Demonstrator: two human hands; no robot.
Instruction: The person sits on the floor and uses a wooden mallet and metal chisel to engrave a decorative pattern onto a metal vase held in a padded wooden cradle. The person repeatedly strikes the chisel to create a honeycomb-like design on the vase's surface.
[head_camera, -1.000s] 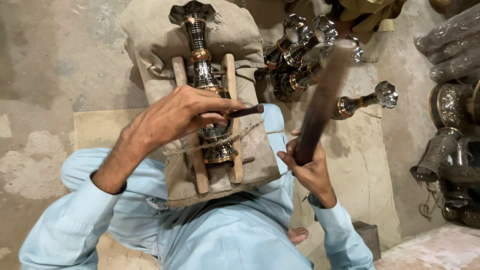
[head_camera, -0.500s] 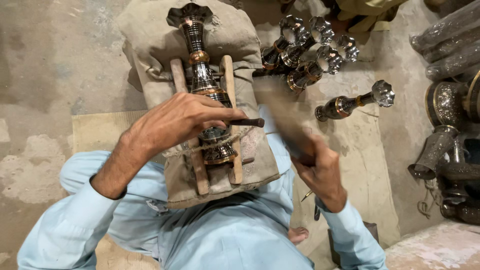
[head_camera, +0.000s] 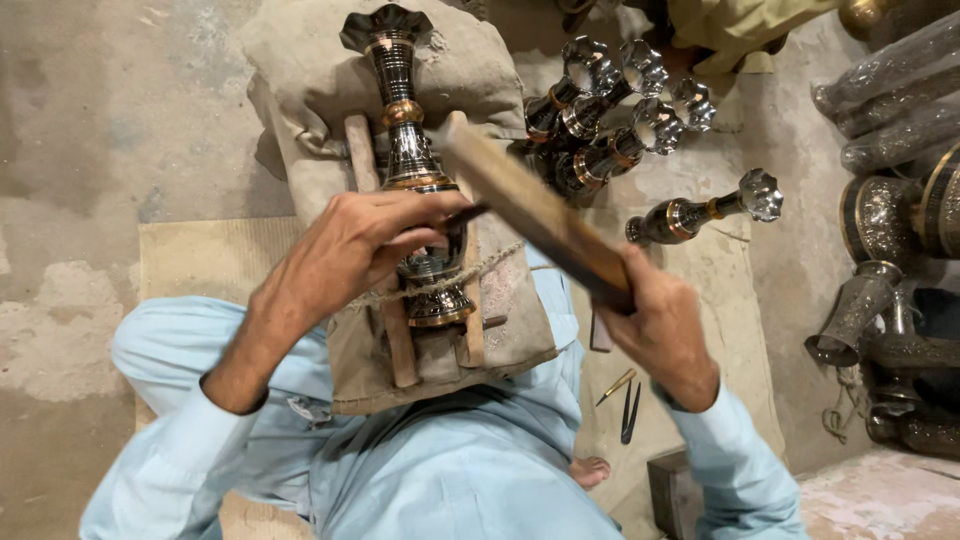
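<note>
Since the earlier frame, the wooden mallet stick (head_camera: 535, 218) is coming down from its raised, blurred position and is now lying diagonally with its upper end over the rear of the engraving chisel (head_camera: 462, 215); the vase itself is not shifting. The right hand (head_camera: 660, 325) is clenching the stick's lower end, with the stick running up and to the left toward the work. The left hand (head_camera: 350, 250) is gripping the chisel between fingers and thumb, with the shaft pointing right, across the vase, and the tip hidden under the fingers.

The engraved metal vase (head_camera: 412, 170) is lying on a burlap cushion (head_camera: 300, 90) across the person's lap, cradled between two wooden rails (head_camera: 400, 345) and lashed with twine (head_camera: 480, 265). Its long axis is running straight away from the body, with the flared mouth at the far end and the foot nearest the person. The left hand is resting directly on the vase's lower body and is the nearer hand; the right hand is standing off to the right and is reaching the work only through the stick.

Finished vases (head_camera: 610, 110) are lying on the floor just beyond the cushion's right edge, and small hand tools (head_camera: 625, 400) are lying beside the right knee.
</note>
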